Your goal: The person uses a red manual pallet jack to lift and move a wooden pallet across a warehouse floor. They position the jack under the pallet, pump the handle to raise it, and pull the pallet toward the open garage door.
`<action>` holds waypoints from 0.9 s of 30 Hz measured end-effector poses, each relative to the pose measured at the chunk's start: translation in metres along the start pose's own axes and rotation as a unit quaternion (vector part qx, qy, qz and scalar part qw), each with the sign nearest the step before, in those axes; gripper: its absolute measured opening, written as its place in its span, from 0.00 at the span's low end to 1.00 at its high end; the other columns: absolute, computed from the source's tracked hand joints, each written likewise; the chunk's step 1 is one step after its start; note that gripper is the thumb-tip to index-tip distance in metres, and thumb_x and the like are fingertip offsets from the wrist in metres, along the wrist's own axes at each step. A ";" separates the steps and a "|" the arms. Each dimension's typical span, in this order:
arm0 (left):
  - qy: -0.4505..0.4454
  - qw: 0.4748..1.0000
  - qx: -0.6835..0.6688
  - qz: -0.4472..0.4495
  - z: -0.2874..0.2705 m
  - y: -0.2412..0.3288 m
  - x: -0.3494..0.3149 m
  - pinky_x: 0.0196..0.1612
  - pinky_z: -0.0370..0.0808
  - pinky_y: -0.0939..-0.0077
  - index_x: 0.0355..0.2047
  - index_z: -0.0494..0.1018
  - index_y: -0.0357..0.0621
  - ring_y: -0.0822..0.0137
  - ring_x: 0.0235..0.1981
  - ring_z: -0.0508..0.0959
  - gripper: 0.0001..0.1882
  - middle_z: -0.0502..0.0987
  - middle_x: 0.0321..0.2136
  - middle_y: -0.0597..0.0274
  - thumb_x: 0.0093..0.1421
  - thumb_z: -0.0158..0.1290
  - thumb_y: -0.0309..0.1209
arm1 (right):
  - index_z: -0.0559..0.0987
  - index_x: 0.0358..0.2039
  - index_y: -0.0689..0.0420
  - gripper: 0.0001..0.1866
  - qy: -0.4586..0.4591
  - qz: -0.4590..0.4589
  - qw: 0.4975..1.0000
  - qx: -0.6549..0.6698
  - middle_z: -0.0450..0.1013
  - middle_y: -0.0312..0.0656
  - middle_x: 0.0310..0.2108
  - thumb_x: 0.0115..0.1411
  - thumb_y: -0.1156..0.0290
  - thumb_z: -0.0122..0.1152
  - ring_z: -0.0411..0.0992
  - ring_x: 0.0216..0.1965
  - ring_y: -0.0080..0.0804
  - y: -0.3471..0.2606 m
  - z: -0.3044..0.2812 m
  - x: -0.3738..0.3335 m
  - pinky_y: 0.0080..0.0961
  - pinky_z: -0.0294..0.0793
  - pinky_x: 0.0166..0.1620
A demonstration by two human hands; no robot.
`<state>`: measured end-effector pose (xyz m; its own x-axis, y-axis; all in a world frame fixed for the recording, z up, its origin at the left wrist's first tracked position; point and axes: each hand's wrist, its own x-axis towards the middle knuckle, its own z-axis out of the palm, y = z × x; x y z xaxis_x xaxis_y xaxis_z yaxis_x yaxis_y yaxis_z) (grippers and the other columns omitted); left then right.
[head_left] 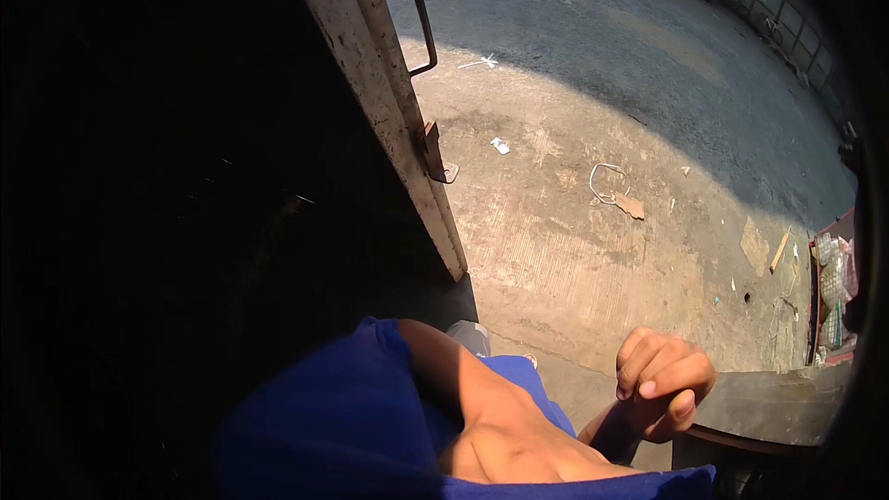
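My right hand [665,380] is raised at the lower right, in sunlight. Its fingers curl loosely inward and the thumb lies below them; nothing shows in the grasp. A bare left arm [509,435] comes out of a blue sleeve [380,356] and crosses in front of my body. Its hand does not show. Blue cloth covers the lower edge of the picture. Neither arm visibly touches an object.
At left stands a large dark panel with a worn edge [370,83] and a metal handle [429,32]. Beyond lies a concrete floor [546,241] with a white loop [595,187], a brown scrap [629,206] and a stick [780,251]. Filled bags [836,282] sit at far right.
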<state>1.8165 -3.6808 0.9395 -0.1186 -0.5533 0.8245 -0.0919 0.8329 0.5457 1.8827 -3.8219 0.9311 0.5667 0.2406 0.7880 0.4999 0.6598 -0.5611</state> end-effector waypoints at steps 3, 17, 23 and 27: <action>0.066 0.988 0.138 -0.027 -0.062 0.006 -0.005 0.44 0.74 0.62 0.36 0.81 0.33 0.59 0.40 0.81 0.15 0.80 0.33 0.53 0.68 0.49 0.33 | 0.73 0.29 0.61 0.15 0.075 0.130 0.987 0.050 0.62 0.34 0.15 0.70 0.65 0.53 0.60 0.14 0.23 0.068 -0.046 0.051 0.23 0.62 0.20; 0.763 0.012 0.647 -0.001 -0.178 0.061 -0.324 0.69 0.56 0.57 0.68 0.57 0.35 0.52 0.67 0.61 0.34 0.62 0.65 0.43 0.71 0.44 0.45 | 0.68 0.63 0.58 0.37 -0.201 0.267 0.942 -0.021 0.76 0.42 0.41 0.70 0.36 0.44 0.75 0.46 0.32 0.390 -0.024 0.249 0.33 0.72 0.52; 0.840 -0.152 0.517 -0.057 -0.221 0.020 -0.358 0.64 0.63 0.56 0.58 0.69 0.31 0.43 0.61 0.70 0.34 0.71 0.56 0.30 0.72 0.41 0.54 | 0.79 0.43 0.63 0.37 -0.265 0.249 0.918 0.159 0.74 0.39 0.25 0.73 0.38 0.38 0.74 0.29 0.28 0.433 0.015 0.294 0.28 0.74 0.40; 0.833 -0.150 0.529 -0.058 -0.205 0.021 -0.360 0.48 0.70 0.62 0.47 0.74 0.35 0.62 0.43 0.75 0.26 0.77 0.39 0.50 0.73 0.44 0.50 | 0.73 0.29 0.55 0.33 -0.318 0.344 0.827 0.309 0.58 0.28 0.16 0.73 0.37 0.40 0.54 0.18 0.17 0.443 0.021 0.302 0.20 0.54 0.23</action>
<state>2.0597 -3.4617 0.6846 -0.2227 0.9653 0.1364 0.1105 -0.1140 0.9873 2.2620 -3.4422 0.9255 0.0196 0.9076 0.4195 -0.3392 0.4007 -0.8511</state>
